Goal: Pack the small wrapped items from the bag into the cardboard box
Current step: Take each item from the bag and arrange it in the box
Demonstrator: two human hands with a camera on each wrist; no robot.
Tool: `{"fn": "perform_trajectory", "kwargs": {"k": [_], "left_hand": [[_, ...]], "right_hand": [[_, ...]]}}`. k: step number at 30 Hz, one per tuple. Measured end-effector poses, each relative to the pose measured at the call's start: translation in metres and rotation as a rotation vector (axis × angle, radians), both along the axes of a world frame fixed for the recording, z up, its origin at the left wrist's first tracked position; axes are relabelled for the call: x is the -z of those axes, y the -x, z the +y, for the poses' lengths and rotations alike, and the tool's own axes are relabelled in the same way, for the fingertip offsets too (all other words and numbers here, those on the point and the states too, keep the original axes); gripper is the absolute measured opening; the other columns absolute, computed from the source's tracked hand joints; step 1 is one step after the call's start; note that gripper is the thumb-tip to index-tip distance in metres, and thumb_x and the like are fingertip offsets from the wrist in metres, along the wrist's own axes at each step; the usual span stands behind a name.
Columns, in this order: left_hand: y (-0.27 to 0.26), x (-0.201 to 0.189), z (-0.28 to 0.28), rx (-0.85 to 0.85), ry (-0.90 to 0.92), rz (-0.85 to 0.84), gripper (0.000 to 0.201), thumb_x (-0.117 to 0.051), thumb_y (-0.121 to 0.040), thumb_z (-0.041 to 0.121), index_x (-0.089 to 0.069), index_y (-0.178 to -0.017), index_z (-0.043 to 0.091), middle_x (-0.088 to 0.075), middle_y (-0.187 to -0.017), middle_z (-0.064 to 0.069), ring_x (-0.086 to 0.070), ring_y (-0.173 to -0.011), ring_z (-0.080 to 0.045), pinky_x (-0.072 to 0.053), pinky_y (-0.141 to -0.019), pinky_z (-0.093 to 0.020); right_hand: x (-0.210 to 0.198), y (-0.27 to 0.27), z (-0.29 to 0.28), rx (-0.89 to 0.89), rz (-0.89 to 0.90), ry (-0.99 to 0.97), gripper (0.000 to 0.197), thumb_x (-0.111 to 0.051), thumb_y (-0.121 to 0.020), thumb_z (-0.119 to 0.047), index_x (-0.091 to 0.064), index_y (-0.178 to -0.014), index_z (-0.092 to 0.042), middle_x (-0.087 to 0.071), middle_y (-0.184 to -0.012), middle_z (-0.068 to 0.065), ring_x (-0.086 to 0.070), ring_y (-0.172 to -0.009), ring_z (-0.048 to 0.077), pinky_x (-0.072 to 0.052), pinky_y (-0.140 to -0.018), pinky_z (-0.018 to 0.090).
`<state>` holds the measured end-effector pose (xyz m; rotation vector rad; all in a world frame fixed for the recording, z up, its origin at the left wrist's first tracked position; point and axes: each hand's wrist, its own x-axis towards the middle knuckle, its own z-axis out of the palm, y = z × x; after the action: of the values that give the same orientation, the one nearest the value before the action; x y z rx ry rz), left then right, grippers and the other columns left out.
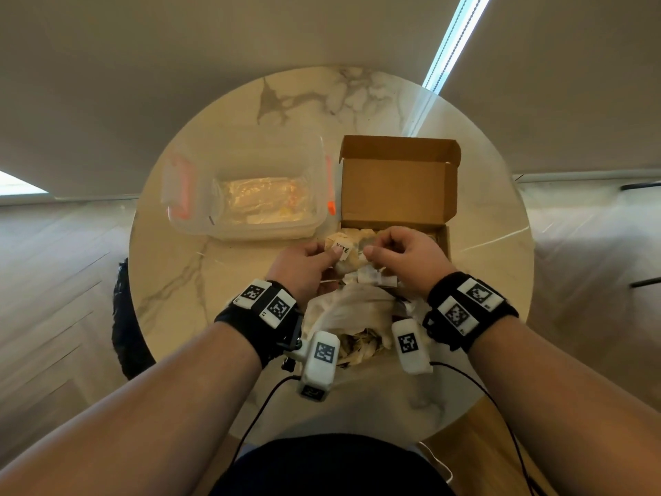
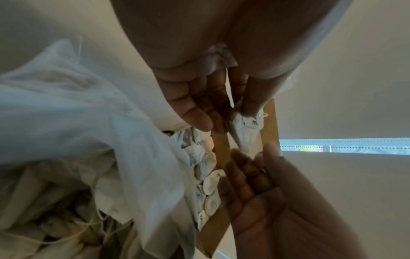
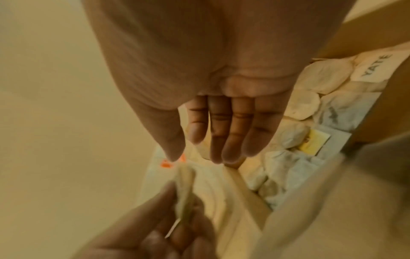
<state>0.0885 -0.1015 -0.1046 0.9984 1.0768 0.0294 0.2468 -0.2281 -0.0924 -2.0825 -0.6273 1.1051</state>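
Note:
The open cardboard box (image 1: 398, 187) stands on the table with its lid up. Several white wrapped items (image 3: 310, 105) lie in rows inside it, also seen as wrapped items (image 2: 208, 184) in the left wrist view. My left hand (image 1: 332, 254) pinches one wrapped item (image 1: 338, 248) with a printed label, just over the box's near left corner. That held item (image 2: 241, 126) hangs from the left hand (image 2: 226, 119). My right hand (image 1: 379, 252) hovers close beside it with relaxed fingers (image 3: 221, 131), holding nothing. The white plastic bag (image 1: 352, 306) lies open between my wrists, more items inside.
A clear plastic container (image 1: 250, 187) with orange clips sits left of the box. All of it rests on a round marble table (image 1: 179, 281). Black cables trail off the near edge, and a dark chair (image 1: 125, 316) stands at the left.

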Motion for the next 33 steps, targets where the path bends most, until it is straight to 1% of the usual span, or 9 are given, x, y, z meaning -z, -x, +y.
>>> {"fn": "perform_trajectory", "kwargs": {"k": [4, 7, 10, 13, 16, 19, 22, 27, 33], "left_hand": [[-0.012, -0.003, -0.009, 0.048, -0.015, -0.050, 0.009, -0.069, -0.100, 0.018, -0.077, -0.100, 0.014, -0.078, -0.091, -0.011, -0.072, -0.083, -0.018, -0.059, -0.070, -0.029], [-0.020, -0.004, -0.011, 0.115, -0.050, -0.060, 0.008, -0.071, -0.099, 0.018, -0.077, -0.095, 0.015, -0.074, -0.085, -0.008, -0.069, -0.078, -0.016, -0.058, -0.069, -0.027], [-0.019, -0.002, -0.007, 0.135, -0.103, -0.021, 0.008, -0.077, -0.094, 0.020, -0.076, -0.099, 0.014, -0.075, -0.086, -0.007, -0.069, -0.079, -0.019, -0.060, -0.077, -0.038], [-0.008, 0.010, 0.004, 0.187, -0.262, 0.104, 0.014, -0.080, -0.088, 0.010, -0.073, -0.098, 0.018, -0.074, -0.089, -0.007, -0.070, -0.080, -0.022, -0.063, -0.080, -0.041], [-0.002, 0.019, 0.017, 0.425, -0.510, 0.212, 0.031, -0.082, -0.081, 0.013, -0.071, -0.100, 0.035, -0.070, -0.094, 0.007, -0.071, -0.084, -0.017, -0.062, -0.082, -0.038], [-0.004, 0.020, 0.020, 0.685, -0.661, 0.229, 0.049, -0.085, -0.081, 0.022, -0.070, -0.122, 0.044, -0.063, -0.109, 0.016, -0.067, -0.086, -0.002, -0.057, -0.080, -0.027], [-0.007, 0.024, 0.018, 0.776, -0.713, 0.249, 0.056, -0.086, -0.080, 0.023, -0.068, -0.131, 0.038, -0.063, -0.113, 0.015, -0.065, -0.085, -0.002, -0.058, -0.083, -0.029], [-0.008, 0.027, 0.017, 0.814, -0.741, 0.260, 0.051, -0.079, -0.085, 0.016, -0.068, -0.132, 0.032, -0.066, -0.114, 0.012, -0.068, -0.087, -0.008, -0.059, -0.087, -0.031], [0.001, 0.020, 0.014, 0.721, -0.712, 0.215, 0.044, -0.074, -0.088, 0.021, -0.068, -0.130, 0.034, -0.066, -0.120, 0.011, -0.067, -0.095, -0.006, -0.055, -0.087, -0.026]], "right_hand": [[-0.015, 0.007, -0.006, 0.073, 0.123, -0.158, 0.023, -0.085, -0.084, -0.021, -0.064, -0.090, -0.018, -0.075, -0.093, 0.008, -0.073, -0.086, 0.030, -0.065, -0.081, 0.040], [-0.011, 0.010, -0.006, 0.116, -0.003, -0.147, 0.018, -0.082, -0.085, -0.012, -0.064, -0.085, -0.018, -0.073, -0.084, 0.005, -0.068, -0.070, 0.014, -0.063, -0.072, 0.031], [-0.002, 0.006, -0.008, 0.222, 0.080, -0.140, 0.015, -0.080, -0.086, -0.005, -0.068, -0.087, -0.014, -0.074, -0.086, 0.005, -0.071, -0.074, 0.015, -0.063, -0.070, 0.029], [0.011, -0.004, -0.007, 0.357, 0.193, -0.070, 0.013, -0.080, -0.086, -0.002, -0.071, -0.095, -0.004, -0.075, -0.096, 0.011, -0.072, -0.081, 0.021, -0.065, -0.074, 0.036], [0.027, -0.016, 0.000, 0.401, 0.199, 0.013, 0.012, -0.080, -0.087, -0.001, -0.074, -0.097, -0.002, -0.076, -0.100, 0.012, -0.072, -0.082, 0.023, -0.066, -0.078, 0.040], [0.042, -0.022, 0.012, 0.363, 0.159, 0.023, 0.012, -0.081, -0.086, -0.002, -0.076, -0.094, -0.010, -0.077, -0.096, 0.010, -0.076, -0.086, 0.027, -0.066, -0.078, 0.040], [0.054, -0.024, 0.023, 0.302, 0.126, 0.088, 0.017, -0.080, -0.087, 0.000, -0.076, -0.093, -0.016, -0.078, -0.095, 0.008, -0.077, -0.090, 0.028, -0.066, -0.081, 0.042], [0.069, -0.026, 0.031, 0.169, -0.057, 0.242, 0.018, -0.082, -0.086, -0.013, -0.077, -0.092, -0.030, -0.076, -0.099, -0.003, -0.072, -0.094, 0.018, -0.061, -0.091, 0.036], [0.067, -0.023, 0.040, 0.008, -0.201, 0.323, 0.018, -0.075, -0.093, -0.021, -0.080, -0.108, -0.030, -0.075, -0.112, -0.003, -0.068, -0.104, 0.019, -0.058, -0.095, 0.035]]}}
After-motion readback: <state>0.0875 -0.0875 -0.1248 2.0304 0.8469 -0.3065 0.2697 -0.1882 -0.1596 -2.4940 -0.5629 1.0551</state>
